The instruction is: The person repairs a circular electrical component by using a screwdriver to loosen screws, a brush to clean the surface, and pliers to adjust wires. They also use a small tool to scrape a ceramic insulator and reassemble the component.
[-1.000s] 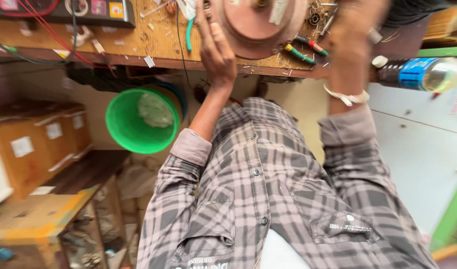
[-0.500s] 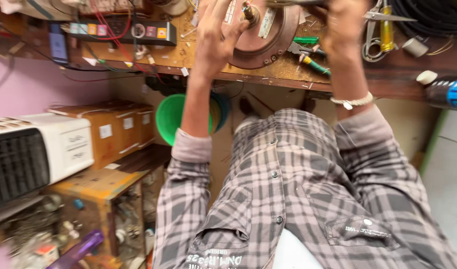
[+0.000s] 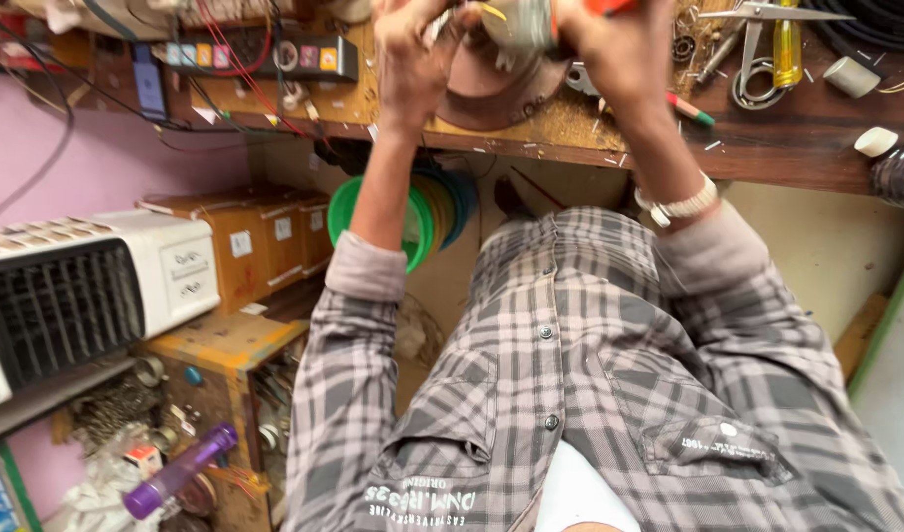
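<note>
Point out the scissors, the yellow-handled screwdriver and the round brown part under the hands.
scissors (image 3: 757, 44): head view, on the blades.
yellow-handled screwdriver (image 3: 787, 44): head view, on its handle.
round brown part (image 3: 491, 94): head view, on its lower rim.

At left-centre of the frame we see a row of brown cardboard boxes (image 3: 237, 246), each with a small white square label (image 3: 240, 243). Lower left lies a small white-and-red packet (image 3: 142, 459), and lower centre, a white printed shirt label (image 3: 419, 498).
</note>
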